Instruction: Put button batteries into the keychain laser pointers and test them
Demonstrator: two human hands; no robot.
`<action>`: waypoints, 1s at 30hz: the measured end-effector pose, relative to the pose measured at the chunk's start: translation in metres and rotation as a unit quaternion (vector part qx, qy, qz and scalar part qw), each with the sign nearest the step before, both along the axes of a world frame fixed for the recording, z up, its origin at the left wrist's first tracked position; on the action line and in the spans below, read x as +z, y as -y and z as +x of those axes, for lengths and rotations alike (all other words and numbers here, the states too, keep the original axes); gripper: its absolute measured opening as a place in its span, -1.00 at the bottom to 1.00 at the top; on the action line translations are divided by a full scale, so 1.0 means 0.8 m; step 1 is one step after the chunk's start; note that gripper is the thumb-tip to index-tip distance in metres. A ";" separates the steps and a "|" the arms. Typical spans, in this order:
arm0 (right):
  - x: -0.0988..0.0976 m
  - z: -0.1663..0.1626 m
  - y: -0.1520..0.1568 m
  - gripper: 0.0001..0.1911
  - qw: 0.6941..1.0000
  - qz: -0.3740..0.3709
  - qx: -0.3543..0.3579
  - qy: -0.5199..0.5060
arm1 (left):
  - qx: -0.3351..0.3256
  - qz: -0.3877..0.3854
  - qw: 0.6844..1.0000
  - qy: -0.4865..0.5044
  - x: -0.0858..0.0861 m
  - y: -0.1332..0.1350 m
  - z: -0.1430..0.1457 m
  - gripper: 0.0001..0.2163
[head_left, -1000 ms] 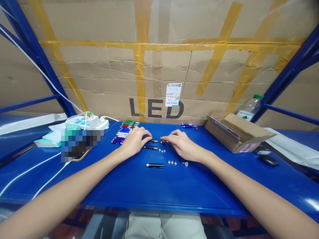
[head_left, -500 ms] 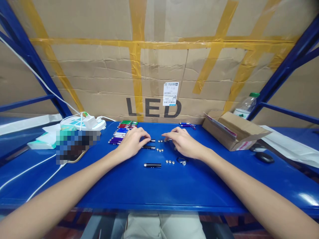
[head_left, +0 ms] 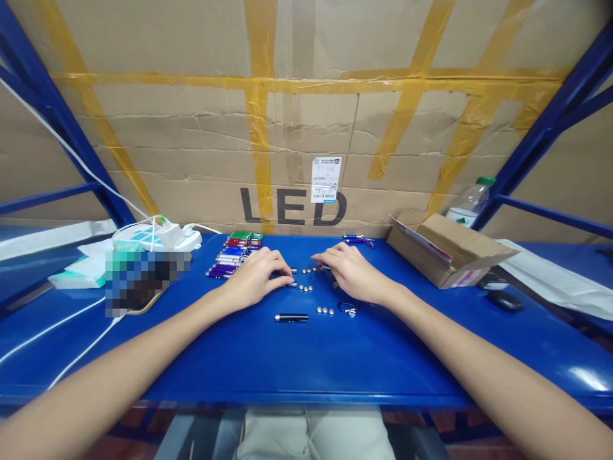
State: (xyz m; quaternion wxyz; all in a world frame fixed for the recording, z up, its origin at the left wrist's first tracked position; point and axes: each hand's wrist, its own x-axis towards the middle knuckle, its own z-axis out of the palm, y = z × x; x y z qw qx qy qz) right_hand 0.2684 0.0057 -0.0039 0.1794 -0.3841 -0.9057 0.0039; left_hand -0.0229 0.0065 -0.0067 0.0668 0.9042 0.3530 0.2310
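My left hand (head_left: pixel 256 275) lies on the blue table (head_left: pixel 306 364) with its fingers curled over two small black flashlight tubes (head_left: pixel 292 271); only the tubes' tips show. My right hand (head_left: pixel 348 271) rests opposite, fingers bent and close together over a small metal piece by a row of button cells (head_left: pixel 310 270). More button cells (head_left: pixel 306 288) lie between the hands. Nearer to me lie a third black tube (head_left: pixel 291 317), three button cells (head_left: pixel 325 310) and a key-ring cap (head_left: pixel 348 310).
A row of coloured small flashlights (head_left: pixel 234 252) lies behind my left hand, and two more flashlights (head_left: pixel 357 239) at the back. An open cardboard box (head_left: pixel 445 252), a bottle (head_left: pixel 472 201) and a mouse (head_left: pixel 500 299) are on the right. A power strip (head_left: pixel 158 237) with white cables is on the left.
Both hands stay over the same parts. My left fingers have slid slightly right over the black tubes. The head camera has tilted a little.
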 end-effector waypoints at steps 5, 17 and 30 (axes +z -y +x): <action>0.001 0.000 0.000 -0.47 1.000 0.006 -0.011 0.009 | -0.010 0.000 1.000 -0.025 0.001 0.001 0.001 -0.77; 0.007 -0.001 0.004 -0.51 0.999 -0.017 0.044 0.009 | 0.008 0.003 1.000 -0.009 -0.001 0.002 0.002 -0.72; 0.012 -0.008 0.014 -0.54 0.993 -0.075 0.090 0.014 | 0.064 0.029 0.997 -0.005 0.000 0.003 0.004 -0.74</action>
